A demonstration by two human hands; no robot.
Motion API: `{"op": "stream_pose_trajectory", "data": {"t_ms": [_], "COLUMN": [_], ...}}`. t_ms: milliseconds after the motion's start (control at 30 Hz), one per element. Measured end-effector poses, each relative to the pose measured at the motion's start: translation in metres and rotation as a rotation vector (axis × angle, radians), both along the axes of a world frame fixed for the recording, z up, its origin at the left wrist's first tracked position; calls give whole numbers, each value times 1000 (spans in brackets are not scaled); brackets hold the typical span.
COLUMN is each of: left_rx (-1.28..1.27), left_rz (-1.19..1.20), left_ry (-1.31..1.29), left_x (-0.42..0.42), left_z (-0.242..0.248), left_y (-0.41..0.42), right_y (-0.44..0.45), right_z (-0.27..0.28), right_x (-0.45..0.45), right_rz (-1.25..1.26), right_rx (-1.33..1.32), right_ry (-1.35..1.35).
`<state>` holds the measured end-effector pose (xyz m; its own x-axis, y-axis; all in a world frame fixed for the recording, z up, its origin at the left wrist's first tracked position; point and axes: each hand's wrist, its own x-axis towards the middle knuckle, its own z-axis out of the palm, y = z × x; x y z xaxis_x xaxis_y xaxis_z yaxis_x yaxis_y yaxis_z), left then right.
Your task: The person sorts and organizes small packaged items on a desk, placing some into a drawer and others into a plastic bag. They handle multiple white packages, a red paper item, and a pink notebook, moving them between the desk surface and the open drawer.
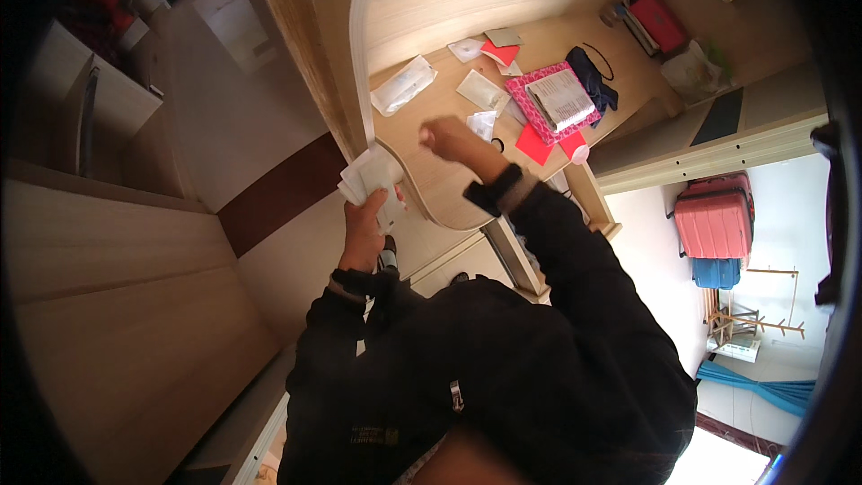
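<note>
My left hand (363,232) grips a fanned stack of pale flat packets (377,178) beside the rounded edge of a wooden desk (438,195). Over the desk is my right hand (454,141), blurred, its fingers curled with their undersides hidden. No object shows in it, though I cannot tell whether it holds something small. Near it lie a white paper packet (481,125), a black ring-shaped band (498,145) and a pale clear-fronted packet (483,91). Further right, a white printed box or booklet (560,100) rests on a pink patterned book or case (522,89).
Red envelopes (535,145) and a white plastic packet (404,85) lie on the desktop. Dark cloth (592,77) and a red box (658,21) sit toward the back. A drawer (515,256) juts out below. Pink (715,219) and blue suitcases (716,273) stand at the right.
</note>
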<state>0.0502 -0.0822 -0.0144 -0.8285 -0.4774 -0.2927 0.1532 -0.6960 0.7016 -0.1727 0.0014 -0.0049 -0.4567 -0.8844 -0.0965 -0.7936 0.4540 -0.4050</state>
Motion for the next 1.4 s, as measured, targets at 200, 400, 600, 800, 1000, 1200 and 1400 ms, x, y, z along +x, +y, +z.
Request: {"op": "stream_pose_trajectory", "data": {"t_ms": [200, 400, 600, 800, 1000, 1200, 1400], "left_rx": [-9, -20, -28, -61, -49, -99, -62], "left_rz": [-10, -19, -32, -56, -97, -139, -131], "left_ry": [-15, 4, 42, 61, 46, -2, 56], "left_x": [18, 35, 35, 29, 21, 15, -9], "left_z": [7, 4, 3, 3, -1, 4, 2], "left_y": [1, -5, -9, -7, 4, 3, 12], "right_y": [-77, -89, -63, 6, 35, 38, 57], "right_z": [-27, -22, 0, -12, -58, 7, 4], "right_x": [-47, -58, -88, -169, -157, -136, -88], "right_rz": [-59, -16, 21, -164, -236, -358, -439], "right_rx": [-54, 151, 38, 87, -149, -103, -674], "right_ry": [228, 401, 130, 156, 331, 242, -725]}}
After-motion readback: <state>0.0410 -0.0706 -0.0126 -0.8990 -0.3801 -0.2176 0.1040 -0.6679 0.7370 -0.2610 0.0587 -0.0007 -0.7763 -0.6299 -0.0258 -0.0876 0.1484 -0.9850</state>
